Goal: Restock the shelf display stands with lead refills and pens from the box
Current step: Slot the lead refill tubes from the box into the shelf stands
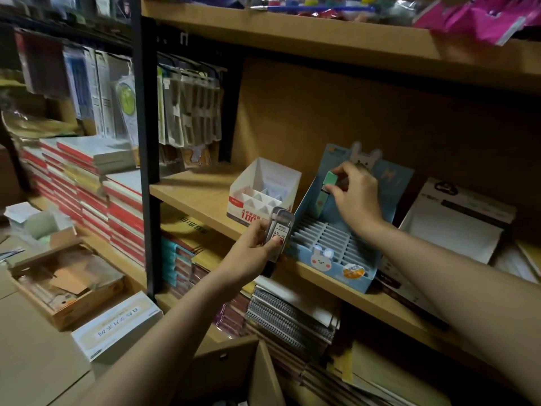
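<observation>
A blue rabbit-print display stand (pixel 336 260) with a grid of narrow slots sits on the middle wooden shelf (pixel 199 197). My right hand (pixel 355 196) pinches a green lead refill case (pixel 329 187) upright over the stand's back rows. My left hand (pixel 253 253) grips a small bundle of clear lead refill cases (pixel 279 228) just left of the stand's front corner. A white and red display stand (pixel 265 193) with empty compartments stands to the left of the blue one.
A white display carton (pixel 456 227) stands right of the blue stand. Spiral notebooks (pixel 289 317) fill the shelf below. An open cardboard box (pixel 234 373) is at my knees, another box (pixel 67 285) lies on the floor at left, beside stacked red notebooks (pixel 87 186).
</observation>
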{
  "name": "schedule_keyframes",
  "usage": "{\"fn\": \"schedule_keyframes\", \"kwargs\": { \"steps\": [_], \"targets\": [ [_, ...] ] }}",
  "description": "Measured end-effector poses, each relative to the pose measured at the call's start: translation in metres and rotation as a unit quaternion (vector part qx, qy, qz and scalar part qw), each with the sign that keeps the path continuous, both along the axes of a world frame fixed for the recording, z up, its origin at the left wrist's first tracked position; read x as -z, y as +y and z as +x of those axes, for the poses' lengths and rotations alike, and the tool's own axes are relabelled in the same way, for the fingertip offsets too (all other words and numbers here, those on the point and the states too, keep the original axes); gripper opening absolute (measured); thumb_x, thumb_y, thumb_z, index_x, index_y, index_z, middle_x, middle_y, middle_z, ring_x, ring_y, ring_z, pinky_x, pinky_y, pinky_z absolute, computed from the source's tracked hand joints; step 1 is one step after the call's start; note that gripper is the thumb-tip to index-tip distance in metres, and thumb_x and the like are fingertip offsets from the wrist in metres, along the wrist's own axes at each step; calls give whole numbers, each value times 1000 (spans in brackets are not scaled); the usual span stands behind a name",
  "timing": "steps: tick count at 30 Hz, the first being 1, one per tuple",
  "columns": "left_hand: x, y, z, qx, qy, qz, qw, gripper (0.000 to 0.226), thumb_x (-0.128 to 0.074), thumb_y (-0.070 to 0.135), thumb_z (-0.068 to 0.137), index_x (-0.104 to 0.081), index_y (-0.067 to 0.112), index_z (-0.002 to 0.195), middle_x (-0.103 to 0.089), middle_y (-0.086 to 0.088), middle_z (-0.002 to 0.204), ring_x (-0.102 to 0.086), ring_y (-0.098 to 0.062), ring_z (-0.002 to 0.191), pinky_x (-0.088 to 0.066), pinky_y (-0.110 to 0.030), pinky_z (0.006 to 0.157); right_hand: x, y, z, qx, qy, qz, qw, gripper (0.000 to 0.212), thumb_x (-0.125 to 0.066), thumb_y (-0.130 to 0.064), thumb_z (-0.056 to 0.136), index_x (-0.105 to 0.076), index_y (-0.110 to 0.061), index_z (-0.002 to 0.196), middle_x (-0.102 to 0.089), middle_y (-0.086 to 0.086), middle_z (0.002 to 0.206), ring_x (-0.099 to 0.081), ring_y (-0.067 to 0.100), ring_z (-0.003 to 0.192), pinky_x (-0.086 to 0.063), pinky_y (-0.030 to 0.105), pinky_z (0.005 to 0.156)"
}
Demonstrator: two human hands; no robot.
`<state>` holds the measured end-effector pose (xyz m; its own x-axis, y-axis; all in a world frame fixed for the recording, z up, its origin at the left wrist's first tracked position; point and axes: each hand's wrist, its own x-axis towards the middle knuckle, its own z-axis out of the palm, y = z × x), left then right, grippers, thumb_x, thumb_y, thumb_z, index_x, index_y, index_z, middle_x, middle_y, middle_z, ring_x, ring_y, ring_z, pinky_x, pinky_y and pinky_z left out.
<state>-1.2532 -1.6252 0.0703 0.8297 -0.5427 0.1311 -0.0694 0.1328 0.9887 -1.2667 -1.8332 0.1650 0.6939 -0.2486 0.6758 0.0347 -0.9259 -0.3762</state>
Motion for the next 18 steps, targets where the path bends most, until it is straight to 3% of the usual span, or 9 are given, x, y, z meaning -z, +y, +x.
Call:
{"fn": "schedule_keyframes", "kwargs": {
  "steps": [7,12,18],
  "targets": [
    [0,-4,2,-18,19,-13,1000,16,-51,20,99,-53,25,114,-67,-1,106,-69,-19,91,-56,-36,83,1,-1,11,-2,21,-1,1000,21,-73,-10,84,-64,-9,103,-65,10,105,-57,17,94,-51,30,82],
    [3,-4,4,-18,21,-16,999,15,-52,20,98,-54,24,112,-68,1,101,-71,-12,82,-56,-29,74,10,-1,15,16,21,28,999,25,-72,-9,85,-65,-5,108,-65,13,110,-61,25,100,-54,39,89],
    [3,-6,5,-25,26,-21,999,14,-53,19,98,-55,26,110,-70,6,95,-71,-11,81,-55,-28,72,13,7,17,28,43,9,999,34,-68,-7,89,-64,-4,122,-62,15,116,-59,27,106,-49,32,92]
  ]
}}
